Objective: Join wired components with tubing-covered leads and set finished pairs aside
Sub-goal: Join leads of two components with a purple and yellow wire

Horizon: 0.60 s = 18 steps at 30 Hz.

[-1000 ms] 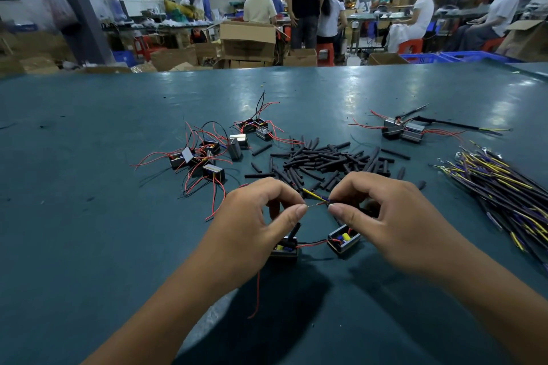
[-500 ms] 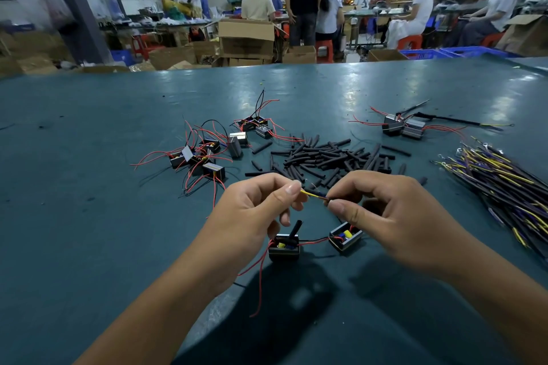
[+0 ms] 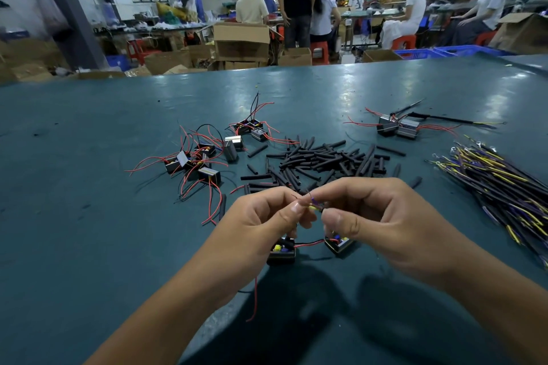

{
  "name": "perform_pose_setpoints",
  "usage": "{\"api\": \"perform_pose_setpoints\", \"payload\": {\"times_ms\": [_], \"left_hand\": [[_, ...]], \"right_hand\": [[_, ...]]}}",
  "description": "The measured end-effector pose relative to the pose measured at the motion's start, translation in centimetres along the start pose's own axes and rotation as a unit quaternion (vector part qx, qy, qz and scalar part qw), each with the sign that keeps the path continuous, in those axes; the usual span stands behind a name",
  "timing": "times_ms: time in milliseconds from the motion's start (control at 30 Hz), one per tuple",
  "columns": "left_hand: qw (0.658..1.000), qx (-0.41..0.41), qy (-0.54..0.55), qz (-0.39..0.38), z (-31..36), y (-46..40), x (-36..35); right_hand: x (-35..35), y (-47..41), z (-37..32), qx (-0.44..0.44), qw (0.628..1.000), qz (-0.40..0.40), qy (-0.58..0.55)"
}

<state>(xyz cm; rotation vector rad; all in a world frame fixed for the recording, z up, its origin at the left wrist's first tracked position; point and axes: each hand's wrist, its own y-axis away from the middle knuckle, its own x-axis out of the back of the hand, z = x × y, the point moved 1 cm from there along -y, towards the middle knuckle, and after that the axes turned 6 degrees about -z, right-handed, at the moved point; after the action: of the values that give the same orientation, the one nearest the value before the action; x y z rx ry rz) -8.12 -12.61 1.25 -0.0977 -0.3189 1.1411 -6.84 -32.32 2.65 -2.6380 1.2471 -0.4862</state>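
Pinching the bared lead ends (image 3: 312, 205) between thumb and fingertips, our left hand (image 3: 261, 225) and right hand (image 3: 382, 216) hold the joint just above two small components (image 3: 281, 249) on the worktop (image 3: 89, 216). We judge the fine strands could slip apart if either grip loosens, or the dangling red wire (image 3: 255, 299) could tug a component. Loose tubing (image 3: 320, 160) lies beyond; cardboard boxes (image 3: 241, 41) stand behind, contents unseen.

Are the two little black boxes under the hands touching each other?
Apart. The head view shows bare table between the left box and the right box; only a red wire spans it.
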Motion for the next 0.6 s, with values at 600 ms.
{"api": "perform_pose_setpoints", "payload": {"times_ms": [600], "left_hand": [[0.974,-0.067,-0.192,0.099,0.7,0.3,0.7]], "right_hand": [[1.0,0.2,0.7,-0.018,0.957,0.059,0.283]]}}
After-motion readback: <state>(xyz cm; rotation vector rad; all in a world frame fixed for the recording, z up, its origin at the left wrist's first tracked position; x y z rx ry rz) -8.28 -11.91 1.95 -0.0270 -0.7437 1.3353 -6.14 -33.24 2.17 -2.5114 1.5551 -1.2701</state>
